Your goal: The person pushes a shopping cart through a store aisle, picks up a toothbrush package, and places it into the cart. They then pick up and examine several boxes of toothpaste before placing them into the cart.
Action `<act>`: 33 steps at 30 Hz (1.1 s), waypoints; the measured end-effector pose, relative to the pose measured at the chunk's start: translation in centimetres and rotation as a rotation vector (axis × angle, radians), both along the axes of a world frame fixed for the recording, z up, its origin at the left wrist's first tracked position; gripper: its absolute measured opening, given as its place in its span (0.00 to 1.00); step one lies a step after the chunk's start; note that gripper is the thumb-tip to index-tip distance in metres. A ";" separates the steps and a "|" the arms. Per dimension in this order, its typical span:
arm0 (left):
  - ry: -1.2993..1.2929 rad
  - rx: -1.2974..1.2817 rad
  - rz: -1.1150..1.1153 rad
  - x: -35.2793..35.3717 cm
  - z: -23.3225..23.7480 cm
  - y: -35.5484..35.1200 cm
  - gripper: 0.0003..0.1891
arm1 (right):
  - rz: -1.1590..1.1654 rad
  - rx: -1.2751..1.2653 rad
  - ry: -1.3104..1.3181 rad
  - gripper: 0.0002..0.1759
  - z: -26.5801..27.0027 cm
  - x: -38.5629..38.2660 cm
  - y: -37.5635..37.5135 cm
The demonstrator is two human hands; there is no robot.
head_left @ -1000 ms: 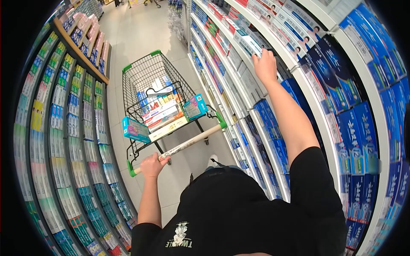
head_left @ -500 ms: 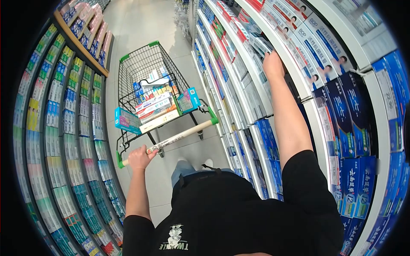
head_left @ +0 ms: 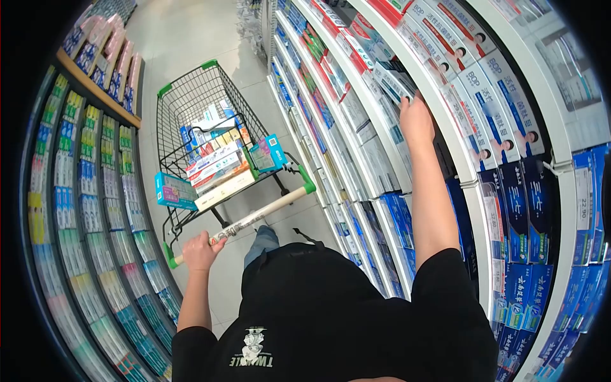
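My left hand [head_left: 200, 251] is wrapped round the cream handle bar [head_left: 254, 215] of a wire shopping cart [head_left: 184, 92] with green corners. Several toothpaste boxes [head_left: 219, 170] lie in the cart's near end. On the right, my right hand [head_left: 417, 121] reaches into a shelf, with its fingertips at a dark-and-white box [head_left: 389, 81] lying on it. The fingers look bent, and whether they grip the box cannot be made out.
Dense shelves of toothpaste [head_left: 503, 114] rise close on my right. Tall racks of small packages [head_left: 95, 210] line the left, with a wood-edged display [head_left: 98, 86] beyond. Grey floor tiles [head_left: 178, 32] run ahead between them.
The cart and my left hand have shifted left and slightly down in view. My right hand has moved a little lower and to the right along the shelf.
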State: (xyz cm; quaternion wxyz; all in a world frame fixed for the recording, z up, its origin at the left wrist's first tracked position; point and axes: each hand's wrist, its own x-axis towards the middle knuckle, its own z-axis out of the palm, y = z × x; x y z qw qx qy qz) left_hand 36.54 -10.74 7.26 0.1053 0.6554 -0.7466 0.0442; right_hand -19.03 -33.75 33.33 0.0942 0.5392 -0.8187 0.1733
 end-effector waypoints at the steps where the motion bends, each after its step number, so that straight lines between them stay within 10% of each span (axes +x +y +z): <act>1: 0.001 0.019 0.000 -0.1 0.2 -0.3 0.33 | -0.016 0.000 0.026 0.32 -0.2 -0.3 -0.2; 16: 0.173 0.397 -0.059 0.1 2.7 -5.6 0.35 | -0.143 0.322 0.174 0.61 -1.4 -2.5 -8.3; 25: 0.421 1.110 -0.117 2.1 4.8 -11.1 0.40 | -0.077 0.313 -0.184 0.55 0.7 -1.0 -8.4; 33: 0.579 1.140 -0.221 2.8 4.3 -11.7 0.33 | 0.221 0.074 0.284 0.32 -0.9 3.7 -12.7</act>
